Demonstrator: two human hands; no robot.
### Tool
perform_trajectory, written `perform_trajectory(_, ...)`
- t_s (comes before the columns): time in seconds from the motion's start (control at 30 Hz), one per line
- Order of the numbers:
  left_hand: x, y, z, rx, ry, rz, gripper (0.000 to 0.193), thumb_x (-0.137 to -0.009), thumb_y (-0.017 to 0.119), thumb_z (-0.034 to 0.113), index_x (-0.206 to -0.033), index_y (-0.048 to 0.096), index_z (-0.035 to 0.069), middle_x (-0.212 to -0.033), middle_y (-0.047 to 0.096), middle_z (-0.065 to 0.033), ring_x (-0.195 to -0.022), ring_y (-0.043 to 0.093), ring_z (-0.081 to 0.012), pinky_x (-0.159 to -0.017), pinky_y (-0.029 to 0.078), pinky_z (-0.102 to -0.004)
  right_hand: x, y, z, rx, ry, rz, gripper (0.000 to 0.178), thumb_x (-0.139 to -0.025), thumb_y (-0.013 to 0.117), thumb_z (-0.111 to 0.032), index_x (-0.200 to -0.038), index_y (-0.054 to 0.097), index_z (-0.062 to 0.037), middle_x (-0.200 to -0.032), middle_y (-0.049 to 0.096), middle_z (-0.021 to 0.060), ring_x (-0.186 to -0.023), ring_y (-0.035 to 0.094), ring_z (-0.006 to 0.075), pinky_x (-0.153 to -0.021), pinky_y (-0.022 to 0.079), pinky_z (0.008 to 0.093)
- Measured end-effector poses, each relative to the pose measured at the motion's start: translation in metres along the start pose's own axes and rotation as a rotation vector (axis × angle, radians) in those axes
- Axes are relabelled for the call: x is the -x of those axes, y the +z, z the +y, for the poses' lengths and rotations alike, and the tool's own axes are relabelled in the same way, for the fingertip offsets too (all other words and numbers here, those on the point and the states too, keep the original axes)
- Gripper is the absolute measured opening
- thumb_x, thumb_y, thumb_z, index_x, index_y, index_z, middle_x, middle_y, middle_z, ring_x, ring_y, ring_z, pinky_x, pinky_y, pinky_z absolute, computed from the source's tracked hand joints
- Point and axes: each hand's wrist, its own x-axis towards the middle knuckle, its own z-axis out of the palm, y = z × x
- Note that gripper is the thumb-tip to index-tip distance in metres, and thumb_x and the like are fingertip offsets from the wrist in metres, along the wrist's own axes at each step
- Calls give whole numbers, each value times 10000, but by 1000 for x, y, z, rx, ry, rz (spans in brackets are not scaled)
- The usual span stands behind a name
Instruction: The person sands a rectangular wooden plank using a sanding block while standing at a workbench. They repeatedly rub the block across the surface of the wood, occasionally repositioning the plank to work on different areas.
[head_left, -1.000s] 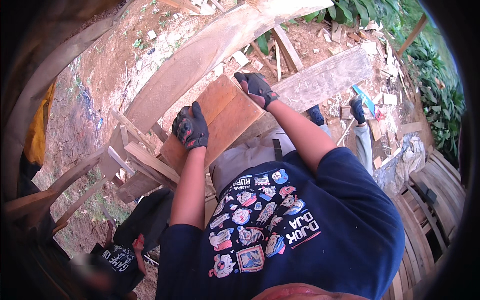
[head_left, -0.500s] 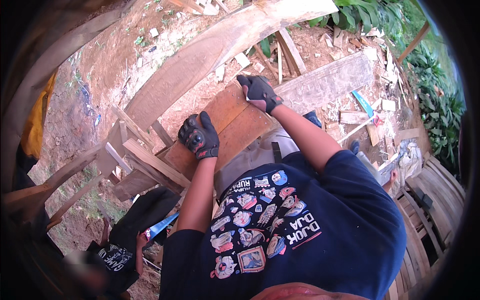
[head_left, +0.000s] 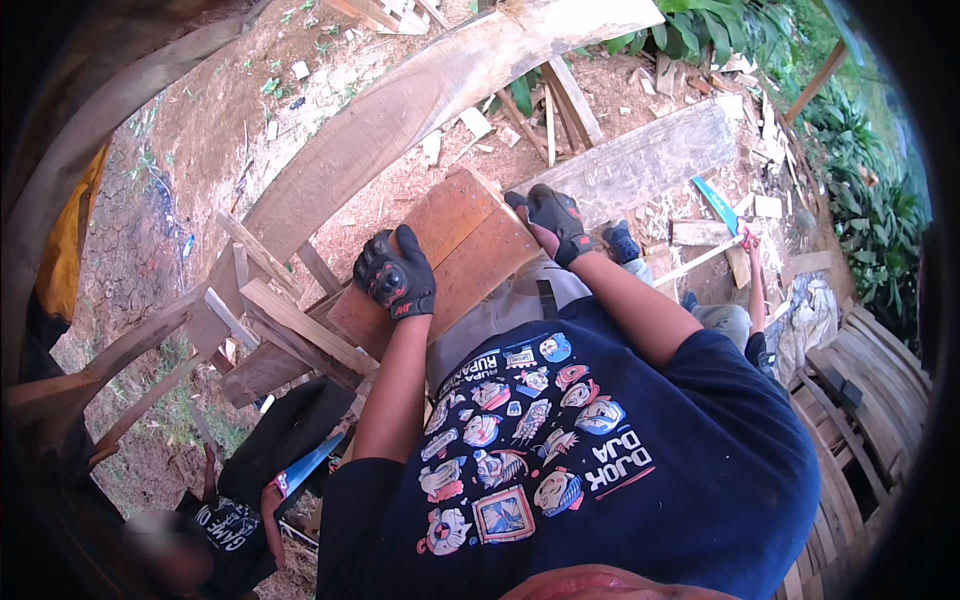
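Observation:
A reddish-brown wooden board (head_left: pixel 450 240) lies slanted across my lap, with a dark line running along its length. My left hand (head_left: pixel 394 275), in a black glove, is on the board's left part, its fingers bent over the far edge and the thumb lying toward the middle. At the right end is my right hand (head_left: pixel 555 222), also gloved in black, with its fingers curled at the board's edge. The undersides of both hands are hidden.
A long curved plank (head_left: pixel 390 120) spans the far side, with a grey plank (head_left: pixel 650 160) to its right. Co-workers hold a blue-bladed handsaw (head_left: pixel 718 203) at right and another handsaw (head_left: pixel 308 464) at lower left. Timber offcuts (head_left: pixel 310 325) stand left; stacked planks (head_left: pixel 850 400) lie right.
My right hand has slid from the board's far right corner down along its right end, toward me. My left hand stays in place. At right, the co-worker's arm and handsaw have come further into view.

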Motion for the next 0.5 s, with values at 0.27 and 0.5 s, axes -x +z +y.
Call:
perform_trajectory(0.27, -12, -6, 5, -55, 3, -3, 581, -1089, 505, 552, -1029, 790, 49, -1010, 784, -219, -975, 736, -432, -892, 554, -540, 8, -7, -5, 60, 48, -28, 581, -1041, 584, -548, -1095, 744, 8, -973, 741, 230, -980, 721, 438, -822, 540, 561)
perform_trajectory(0.5, -11, -6, 4, -17, -11, -14, 536, -1083, 532, 561, -1022, 782, 90, -1018, 775, -189, -995, 718, -414, -922, 532, -552, 59, -4, 41, -449, -227, -68, 630, -1113, 565, -396, -1601, 479, -7, -1293, 708, 267, -1237, 665, 440, -1064, 503, 511)
